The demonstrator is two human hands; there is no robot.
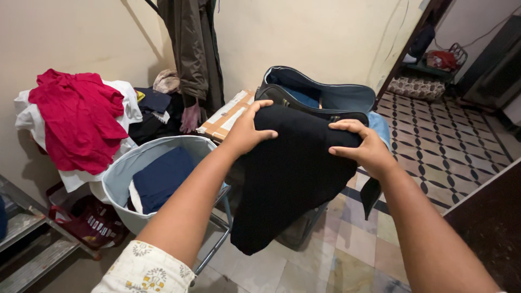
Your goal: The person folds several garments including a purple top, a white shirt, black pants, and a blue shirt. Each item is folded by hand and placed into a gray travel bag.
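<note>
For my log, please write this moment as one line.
left hand: holds black garment | right hand: holds it too | behind: open blue bag

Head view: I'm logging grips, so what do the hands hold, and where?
Both hands, left and right, grip a folded black garment by its top corners.

Cardboard box [228, 115]: flat, brown with white panels and tape strips, lying against the wall just left of the open bag. Dark red carrier bag [89, 221]: low on the floor at left, white printed band along its side.
</note>
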